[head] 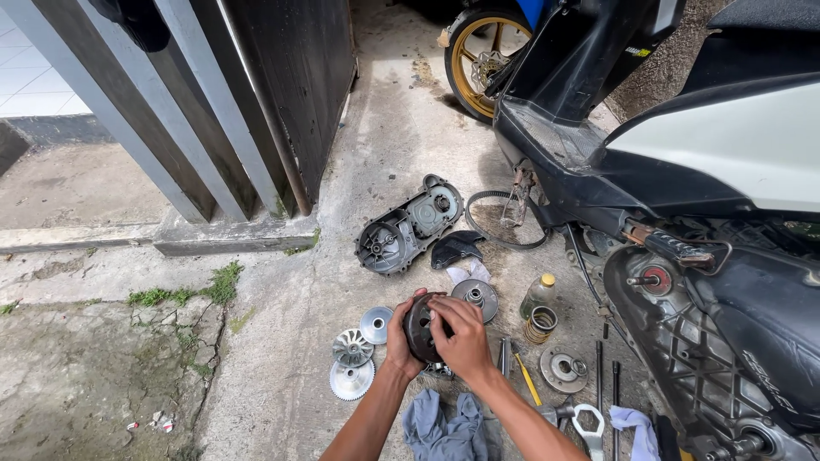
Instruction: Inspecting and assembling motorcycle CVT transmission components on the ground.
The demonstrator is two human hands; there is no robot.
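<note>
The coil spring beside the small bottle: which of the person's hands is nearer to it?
Right. The right hand lies on the dark round part, just left of the coil spring. The left hand grips that part's far side, farther from the spring.

A round, dark metal clutch drum (pixel 422 328) is held on edge, tilted, just above the concrete floor, between the silver pulley discs and the coil spring. Its surface is dull, grimy and partly hidden by the fingers gripping it.
</note>
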